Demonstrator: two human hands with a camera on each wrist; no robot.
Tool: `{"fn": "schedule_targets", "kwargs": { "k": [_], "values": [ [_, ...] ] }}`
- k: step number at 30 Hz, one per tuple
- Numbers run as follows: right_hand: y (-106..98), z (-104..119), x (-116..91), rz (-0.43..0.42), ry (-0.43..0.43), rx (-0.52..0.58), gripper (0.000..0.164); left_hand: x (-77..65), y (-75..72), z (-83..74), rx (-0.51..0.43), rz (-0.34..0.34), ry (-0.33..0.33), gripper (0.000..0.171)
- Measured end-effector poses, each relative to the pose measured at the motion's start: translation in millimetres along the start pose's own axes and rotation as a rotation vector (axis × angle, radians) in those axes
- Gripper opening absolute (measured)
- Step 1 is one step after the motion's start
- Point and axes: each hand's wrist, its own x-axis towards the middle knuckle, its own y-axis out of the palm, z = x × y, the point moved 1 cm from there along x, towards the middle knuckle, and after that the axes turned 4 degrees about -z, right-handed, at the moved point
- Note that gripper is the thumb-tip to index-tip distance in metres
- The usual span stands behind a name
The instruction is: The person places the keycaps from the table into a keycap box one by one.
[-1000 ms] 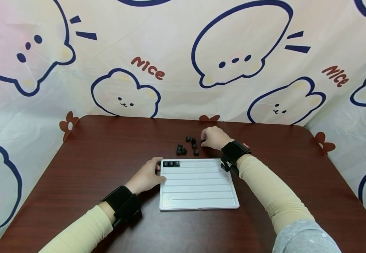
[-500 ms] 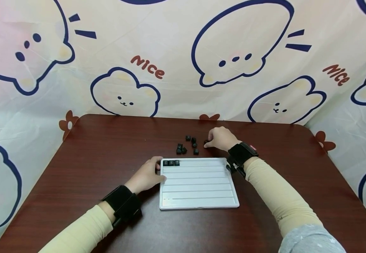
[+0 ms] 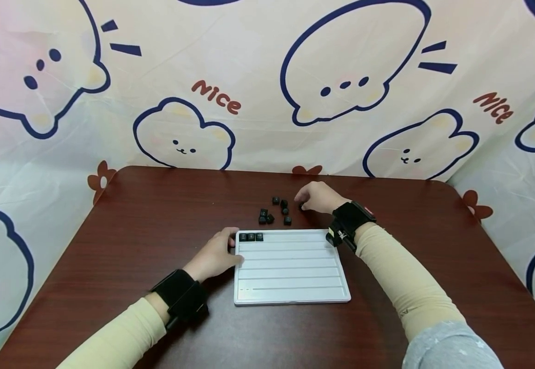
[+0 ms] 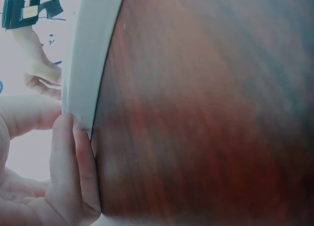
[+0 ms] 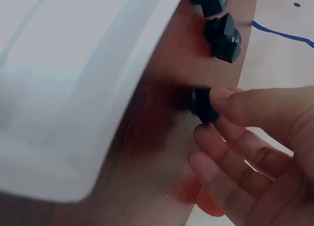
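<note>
A white board with raised horizontal ridges lies on the table, three black keycaps lined up in its top left corner. My left hand holds the board's left edge, thumb and fingertips against the rim. Beyond the board's far edge, my right hand pinches one black keycap between thumb and fingers, close over the table. Just left of it, several loose black keycaps lie scattered; some also show in the right wrist view, where two keycaps sit against each other.
The dark brown wooden table ends at a rounded far edge. Behind it hangs a pale curtain with blue cartoon outlines. Black wrist straps sit on both forearms.
My right hand has shifted slightly right at the far side, then a little back to the left, its fingers on the keycap. The left hand and the board have stayed in place.
</note>
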Motion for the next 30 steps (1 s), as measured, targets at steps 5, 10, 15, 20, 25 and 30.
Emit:
{"fn": "schedule_targets", "kwargs": {
  "k": [5,10,15,20,25,30],
  "values": [
    [3,0,0,0.002,0.018,-0.018,0.026,-0.4,-1.1,-0.7,0.006,-0.001,0.003,0.072],
    [4,-1,-2,-0.004,0.018,-0.011,0.025,0.1,-0.9,-0.2,0.012,-0.006,-0.001,0.071],
    [6,-3,-4,-0.002,0.001,0.001,0.027,0.8,0.3,0.8,0.008,-0.002,-0.001,0.072],
    [6,-5,-8,-0.018,-0.012,0.009,0.027,0.5,0.4,1.6,0.004,0.003,0.005,0.072],
    [5,-4,-11,-0.030,-0.012,-0.003,0.024,0.6,0.3,2.4,0.007,0.005,0.006,0.072],
    [4,-2,-16,-0.015,-0.022,-0.017,0.022,1.6,0.2,1.9,0.013,0.001,0.011,0.072]
  ]
}}
